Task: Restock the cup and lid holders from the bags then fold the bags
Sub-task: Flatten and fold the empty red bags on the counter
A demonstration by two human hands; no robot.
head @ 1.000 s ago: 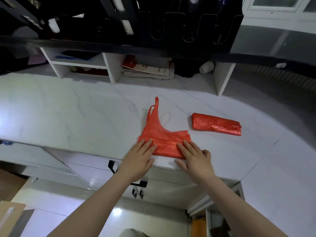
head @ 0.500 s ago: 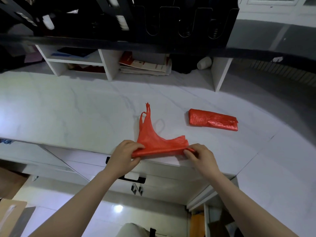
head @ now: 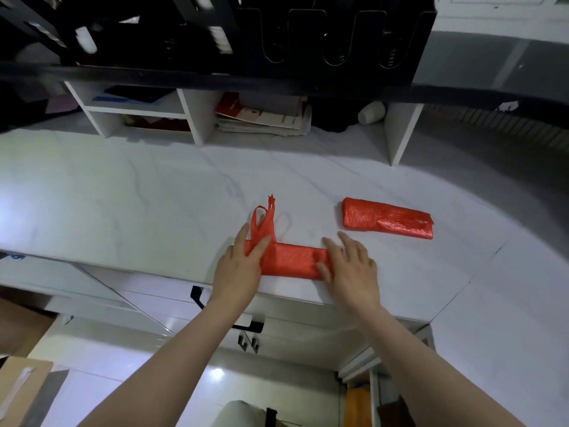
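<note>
Bag in work: red plastic bag (head: 289,258) lies near the front edge of the white marble surface (head: 123,195). It is folded into a flat band running left to right.
Handles: bag handles (head: 265,218) stick out from the band's left end and point away from the person.
Left side: left grip (head: 238,268) lies palm down on the band's left end at the base of the handles. Its fingers are straight, pressing and clasping nothing.
Right side: right grip (head: 351,269) lies palm down on the band's right end. Its fingers are straight and slightly spread, closed round nothing.
Second bag: folded red bag (head: 388,221) is a compact oblong on the surface, to the right and farther back, well apart from both grips.
Overhead: black holder (head: 338,35) with U-shaped cut-outs spans the top of the view. It is blurred, and its contents cannot be told.
Back of surface: white shelf unit (head: 197,118) holds a stack of papers (head: 264,115) in one compartment. A white cup (head: 371,112) lies on its side in the next compartment to the right.
</note>
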